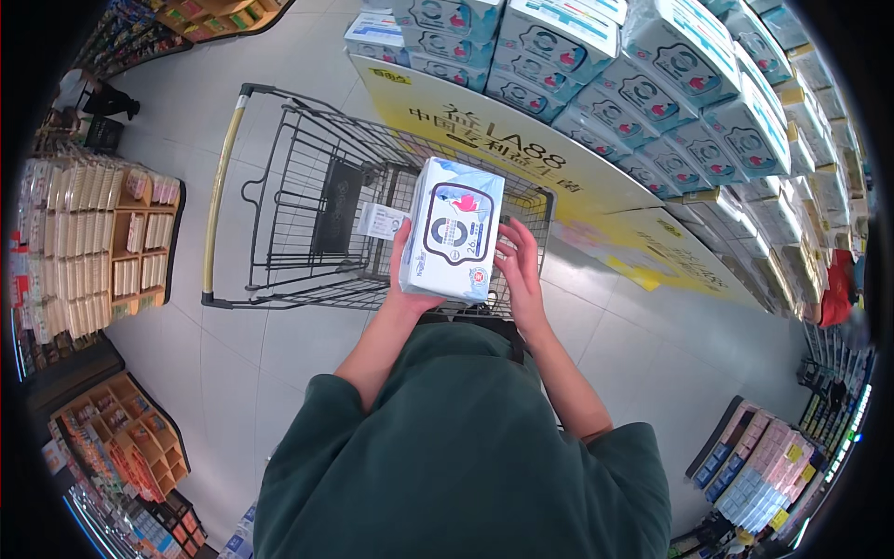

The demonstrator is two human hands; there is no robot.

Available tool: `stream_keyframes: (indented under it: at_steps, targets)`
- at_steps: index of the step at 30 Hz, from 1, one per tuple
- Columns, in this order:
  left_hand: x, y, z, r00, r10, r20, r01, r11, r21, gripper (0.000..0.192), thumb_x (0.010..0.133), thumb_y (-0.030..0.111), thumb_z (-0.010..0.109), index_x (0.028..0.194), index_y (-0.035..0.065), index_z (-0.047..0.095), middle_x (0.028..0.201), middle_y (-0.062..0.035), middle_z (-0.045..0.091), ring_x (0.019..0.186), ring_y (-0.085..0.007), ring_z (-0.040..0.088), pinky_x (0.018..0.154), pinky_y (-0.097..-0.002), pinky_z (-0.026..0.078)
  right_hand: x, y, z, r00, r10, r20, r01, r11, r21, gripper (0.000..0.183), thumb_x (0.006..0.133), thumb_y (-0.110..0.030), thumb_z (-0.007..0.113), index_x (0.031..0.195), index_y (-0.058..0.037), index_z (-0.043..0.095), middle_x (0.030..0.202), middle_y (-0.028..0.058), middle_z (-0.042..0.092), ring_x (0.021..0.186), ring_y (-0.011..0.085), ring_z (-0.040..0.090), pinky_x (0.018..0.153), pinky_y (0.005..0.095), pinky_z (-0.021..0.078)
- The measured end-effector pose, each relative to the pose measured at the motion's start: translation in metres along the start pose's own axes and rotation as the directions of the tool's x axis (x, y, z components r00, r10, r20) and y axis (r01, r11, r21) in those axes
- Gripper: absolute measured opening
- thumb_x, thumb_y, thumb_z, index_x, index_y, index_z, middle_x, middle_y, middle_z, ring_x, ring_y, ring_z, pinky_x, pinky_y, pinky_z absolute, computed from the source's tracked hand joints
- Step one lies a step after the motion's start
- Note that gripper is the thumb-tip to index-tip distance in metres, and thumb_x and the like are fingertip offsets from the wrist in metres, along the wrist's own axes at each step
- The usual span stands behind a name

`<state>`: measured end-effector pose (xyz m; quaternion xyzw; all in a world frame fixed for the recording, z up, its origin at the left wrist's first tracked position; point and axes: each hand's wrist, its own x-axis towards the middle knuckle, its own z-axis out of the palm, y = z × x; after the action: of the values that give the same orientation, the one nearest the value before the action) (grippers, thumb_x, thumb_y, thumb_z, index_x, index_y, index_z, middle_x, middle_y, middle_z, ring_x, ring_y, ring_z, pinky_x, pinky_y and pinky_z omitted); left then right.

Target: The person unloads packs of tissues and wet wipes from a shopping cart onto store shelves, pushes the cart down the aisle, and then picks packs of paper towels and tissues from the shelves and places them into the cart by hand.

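A white and pale-blue plastic-wrapped pack (455, 230), with a red bird and a dark printed frame on its front, is held up over a wire shopping cart (286, 195). My left hand (407, 286) grips it from its left side and lower edge, the thumb along the side. At the pack's right edge, my right hand (520, 269) has its fingers apart and slightly curled; whether the fingertips touch the wrap is hard to tell. A small white printed item (383, 221) shows just left of the pack, partly hidden by it and my left thumb.
Similar packs (552, 49) are stacked high behind a yellow and white printed display board (489, 133), close beyond the cart. Stocked wooden shelves (143, 230) stand to the left. Grey floor tiles (628, 349) lie around me. A person's dark-clothed leg (110, 101) shows far left.
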<state>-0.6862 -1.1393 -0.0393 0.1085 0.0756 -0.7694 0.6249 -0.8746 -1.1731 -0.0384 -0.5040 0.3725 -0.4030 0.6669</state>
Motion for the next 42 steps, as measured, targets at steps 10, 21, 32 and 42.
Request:
stream_keyframes:
  at_steps: [10, 21, 32, 42]
  targets:
    - [-0.001, 0.024, -0.020, 0.994, -0.107, 0.019, 0.108, 0.990, -0.086, 0.074, 0.103, 0.062, 0.036, 0.153, 0.0079, 0.041, 0.150, -0.0171, 0.050, 0.132, -0.0346, 0.055, 0.107, -0.0494, 0.047, 0.051, -0.025, 0.013, 0.970, 0.222, 0.100, -0.241, 0.936, 0.258, 0.065, 0.101, -0.038, 0.055, 0.155, -0.0104, 0.031, 0.145, 0.0126, 0.048, 0.130, 0.0240, 0.051, 0.105, 0.0428, 0.0435]
    - [-0.032, 0.059, -0.066, 0.894, 0.381, -0.237, -0.162, 0.767, 0.621, 0.071, 0.100, 0.045, 0.054, 0.151, 0.0002, 0.033, 0.145, -0.0186, 0.052, 0.128, -0.0304, 0.058, 0.102, -0.0475, 0.051, 0.067, 0.054, 0.048, 0.980, 0.195, -0.049, -0.180, 0.959, 0.220, 0.046, 0.100, -0.019, 0.060, 0.138, -0.0067, 0.038, 0.132, 0.0121, 0.052, 0.119, 0.0198, 0.055, 0.103, 0.0365, 0.0447]
    - [-0.122, 0.106, -0.136, 0.617, 0.648, -0.446, -0.308, 0.721, 0.621, 0.064, 0.092, 0.025, 0.067, 0.145, -0.0016, 0.041, 0.137, -0.0148, 0.058, 0.124, -0.0250, 0.061, 0.106, -0.0391, 0.048, 0.165, 0.342, 0.128, 0.931, 0.187, 0.314, 0.249, 0.303, -0.920, 0.053, 0.099, -0.022, 0.052, 0.151, -0.0254, 0.040, 0.149, 0.0235, 0.039, 0.129, 0.0443, 0.047, 0.100, 0.0570, 0.0484]
    - [-0.146, 0.131, -0.140, 0.546, 0.713, -0.440, -0.402, 0.684, 0.609, 0.069, 0.089, 0.020, 0.070, 0.145, -0.0007, 0.036, 0.137, -0.0157, 0.055, 0.124, -0.0242, 0.059, 0.103, -0.0380, 0.050, 0.203, 0.360, 0.172, 0.838, 0.392, 0.378, 0.321, 0.205, -0.925, 0.090, 0.071, -0.024, 0.085, 0.150, -0.0237, 0.040, 0.150, 0.0233, 0.031, 0.132, 0.0472, 0.040, 0.099, 0.0514, 0.0520]
